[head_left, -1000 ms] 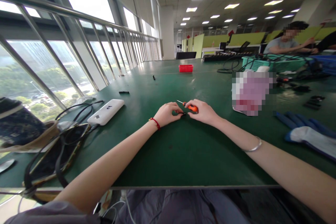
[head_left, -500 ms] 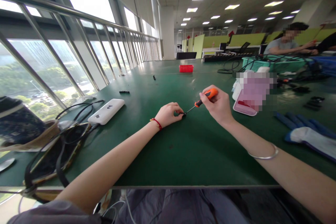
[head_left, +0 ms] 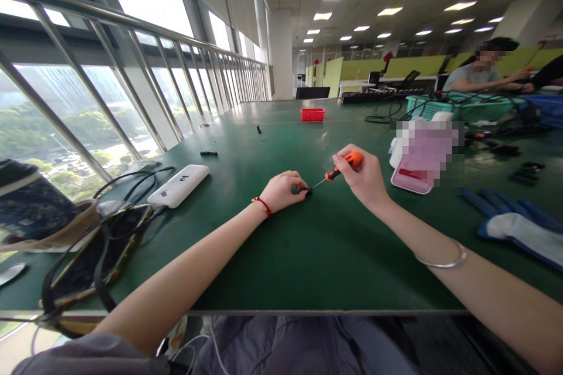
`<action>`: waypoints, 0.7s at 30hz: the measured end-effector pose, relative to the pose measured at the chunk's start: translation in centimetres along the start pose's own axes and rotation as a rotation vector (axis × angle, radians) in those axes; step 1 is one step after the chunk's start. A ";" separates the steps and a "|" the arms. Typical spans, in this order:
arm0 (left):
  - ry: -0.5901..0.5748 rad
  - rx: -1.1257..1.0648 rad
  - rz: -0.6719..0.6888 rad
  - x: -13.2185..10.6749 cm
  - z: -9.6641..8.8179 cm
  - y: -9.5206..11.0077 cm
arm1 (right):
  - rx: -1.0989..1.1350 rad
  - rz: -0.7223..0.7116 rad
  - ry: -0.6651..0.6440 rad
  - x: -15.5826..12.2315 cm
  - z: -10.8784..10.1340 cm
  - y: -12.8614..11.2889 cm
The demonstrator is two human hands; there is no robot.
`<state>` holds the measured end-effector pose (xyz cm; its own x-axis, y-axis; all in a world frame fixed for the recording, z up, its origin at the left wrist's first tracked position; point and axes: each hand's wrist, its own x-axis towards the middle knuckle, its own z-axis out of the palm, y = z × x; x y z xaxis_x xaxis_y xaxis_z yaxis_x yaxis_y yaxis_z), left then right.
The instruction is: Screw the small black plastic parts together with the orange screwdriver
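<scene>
My right hand [head_left: 364, 176] is closed round the orange handle of a small screwdriver [head_left: 338, 171], raised off the green table [head_left: 308, 246]. The screwdriver slants down to the left, and its tip meets a small black part [head_left: 305, 190] on the table. My left hand [head_left: 281, 189] rests on the table with its fingers pinched on that black part. A red cord circles my left wrist and a thin bangle my right forearm.
A white power bank [head_left: 178, 186], black cables and a dark bag [head_left: 35, 211] lie at the left. Blue-and-grey gloves [head_left: 514, 222] lie at the right, with a teal basket [head_left: 457, 106] behind. A red tray [head_left: 312, 114] and small black parts sit farther back. Another person sits far right.
My right hand lifted from the table and swung the screwdriver round, so its tip now points down onto the black part. Since half a second ago hardly anything moved.
</scene>
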<state>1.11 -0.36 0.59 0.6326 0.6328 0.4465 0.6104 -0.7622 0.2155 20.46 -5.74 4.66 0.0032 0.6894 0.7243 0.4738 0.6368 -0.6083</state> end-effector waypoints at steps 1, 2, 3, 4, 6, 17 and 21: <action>0.001 0.001 0.001 0.0 0.0 0.0 | -0.012 0.003 -0.002 0.0 0.0 -0.1; 0.002 0.002 0.003 0.0 0.0 0.0 | -0.022 0.004 -0.005 0.0 -0.1 -0.1; 0.001 0.003 0.005 0.0 0.0 -0.1 | -0.029 0.004 -0.007 0.0 -0.1 -0.1; -0.001 0.005 0.005 0.0 0.0 -0.1 | -0.030 0.003 -0.001 0.0 -0.1 0.0; -0.004 0.009 0.000 0.0 0.0 -0.1 | -0.012 -0.002 0.013 0.0 -0.1 0.2; 0.001 0.021 0.000 0.0 0.1 -0.2 | -0.007 0.060 -0.055 0.1 0.1 0.0; 0.004 0.005 -0.002 0.0 0.1 -0.3 | 0.057 0.036 0.002 0.2 0.2 0.4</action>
<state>1.01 -0.15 0.40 0.6296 0.6335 0.4498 0.6139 -0.7605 0.2117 20.47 -5.28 4.46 0.0211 0.7118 0.7021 0.4222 0.6302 -0.6516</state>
